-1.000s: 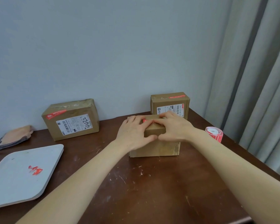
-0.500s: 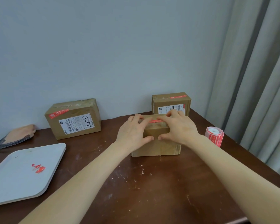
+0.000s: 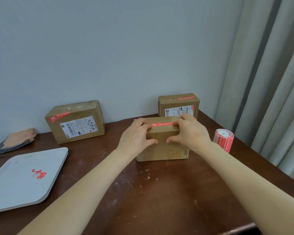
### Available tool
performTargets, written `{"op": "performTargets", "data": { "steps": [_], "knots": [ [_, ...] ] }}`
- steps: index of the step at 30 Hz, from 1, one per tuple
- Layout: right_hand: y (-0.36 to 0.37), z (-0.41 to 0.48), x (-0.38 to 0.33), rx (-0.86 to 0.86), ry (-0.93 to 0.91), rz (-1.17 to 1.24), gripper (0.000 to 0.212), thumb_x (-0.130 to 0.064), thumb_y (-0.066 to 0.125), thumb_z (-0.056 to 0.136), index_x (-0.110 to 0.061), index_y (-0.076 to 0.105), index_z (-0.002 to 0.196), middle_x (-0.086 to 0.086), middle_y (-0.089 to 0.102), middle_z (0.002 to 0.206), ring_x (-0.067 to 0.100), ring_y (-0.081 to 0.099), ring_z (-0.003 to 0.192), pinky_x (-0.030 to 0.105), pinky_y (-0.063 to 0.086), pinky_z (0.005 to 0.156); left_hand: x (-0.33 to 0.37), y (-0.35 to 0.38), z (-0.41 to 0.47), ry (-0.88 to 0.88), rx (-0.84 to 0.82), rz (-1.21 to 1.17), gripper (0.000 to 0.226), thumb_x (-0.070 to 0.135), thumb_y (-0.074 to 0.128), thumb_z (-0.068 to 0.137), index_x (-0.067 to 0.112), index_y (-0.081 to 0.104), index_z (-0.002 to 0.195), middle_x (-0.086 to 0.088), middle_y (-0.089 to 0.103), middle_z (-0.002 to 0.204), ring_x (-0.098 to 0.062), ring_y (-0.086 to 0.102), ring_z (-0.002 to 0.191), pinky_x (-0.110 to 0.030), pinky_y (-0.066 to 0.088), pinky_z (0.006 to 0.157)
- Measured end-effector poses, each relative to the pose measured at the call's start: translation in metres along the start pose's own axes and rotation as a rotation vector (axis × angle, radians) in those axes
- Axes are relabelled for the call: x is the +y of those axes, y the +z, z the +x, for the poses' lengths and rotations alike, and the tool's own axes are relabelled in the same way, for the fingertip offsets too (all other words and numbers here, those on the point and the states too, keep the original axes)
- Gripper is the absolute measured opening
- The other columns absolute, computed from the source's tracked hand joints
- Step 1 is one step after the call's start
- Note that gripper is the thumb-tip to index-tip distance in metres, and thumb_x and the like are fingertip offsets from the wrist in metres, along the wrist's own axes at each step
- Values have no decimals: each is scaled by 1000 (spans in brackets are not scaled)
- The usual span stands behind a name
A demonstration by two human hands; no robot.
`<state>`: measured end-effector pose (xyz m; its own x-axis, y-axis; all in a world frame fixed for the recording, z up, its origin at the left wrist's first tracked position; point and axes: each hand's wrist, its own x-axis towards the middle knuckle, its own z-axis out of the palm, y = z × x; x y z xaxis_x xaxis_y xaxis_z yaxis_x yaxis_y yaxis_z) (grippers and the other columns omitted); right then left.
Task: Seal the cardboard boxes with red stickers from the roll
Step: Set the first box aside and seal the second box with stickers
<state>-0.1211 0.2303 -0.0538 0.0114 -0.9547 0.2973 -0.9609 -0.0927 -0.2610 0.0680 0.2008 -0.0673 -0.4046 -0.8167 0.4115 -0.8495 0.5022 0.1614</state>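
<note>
A plain domestic-looking room: scuffed wooden table (image 3: 159, 197) against a bare wall (image 3: 109, 56), grey curtain (image 3: 270, 82), labelled cardboard boxes (image 3: 75, 122).

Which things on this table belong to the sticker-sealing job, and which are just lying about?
In the job: front box, gripped by left hand and right hand; red sticker across its top; sticker roll; left box and back box, each already bearing a red sticker.
Lying about: white tray with red scraps; tan pad at far left.
</note>
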Motion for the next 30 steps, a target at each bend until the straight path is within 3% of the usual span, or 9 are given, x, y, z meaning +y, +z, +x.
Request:
{"op": "performTargets", "data": {
  "steps": [4, 8, 12, 22, 27, 30],
  "knots": [
    [-2, 4, 1, -27, -8, -12, 73, -59, 74, 67, -20, 53, 125, -2, 47, 120, 15, 41, 115, 34, 48, 89, -1, -1, 2, -14, 10, 24, 69, 55, 69, 74, 17, 49, 128, 4, 48, 121, -14, 46, 113, -26, 43, 90],
    [-6, 7, -1, -77, -37, -104, 87, -67, 67, 69, -30, 37, 142, 2, 40, 129, 20, 35, 123, 38, 48, 91, 2, -3, 8, 48, -31, 133, 77, 64, 59, 77, 33, 32, 142, 0, 43, 130, -17, 41, 118, -29, 42, 92],
    [-3, 7, -2, -65, -24, -151, 82, -72, 65, 67, -26, 49, 133, 3, 38, 123, 20, 35, 119, 35, 47, 87, 3, 1, 11, 41, -39, 166, 74, 66, 57, 76, 29, 42, 139, 0, 42, 130, -18, 39, 117, -30, 38, 97],
    [-3, 9, -2, -54, -28, -241, 86, -79, 58, 66, -26, 49, 133, 3, 44, 125, 22, 39, 119, 36, 43, 93, 2, -2, 9, 21, -19, 150, 75, 63, 61, 76, 20, 45, 136, 2, 44, 132, -16, 41, 119, -29, 42, 94],
    [-8, 7, -7, -59, -78, -245, 85, -75, 60, 68, -40, 34, 142, 6, 41, 126, 25, 38, 120, 37, 40, 95, 9, 1, 11, 85, -34, 211, 82, 67, 56, 77, 37, 24, 145, -2, 42, 131, -20, 40, 118, -31, 41, 91],
    [-6, 5, -9, -73, -103, -248, 76, -73, 58, 72, -43, 40, 138, 5, 42, 123, 25, 37, 118, 37, 39, 94, 8, 5, 10, 91, -19, 236, 74, 65, 54, 79, 40, 28, 143, -2, 42, 130, -21, 38, 118, -32, 39, 94]
  ]
}}
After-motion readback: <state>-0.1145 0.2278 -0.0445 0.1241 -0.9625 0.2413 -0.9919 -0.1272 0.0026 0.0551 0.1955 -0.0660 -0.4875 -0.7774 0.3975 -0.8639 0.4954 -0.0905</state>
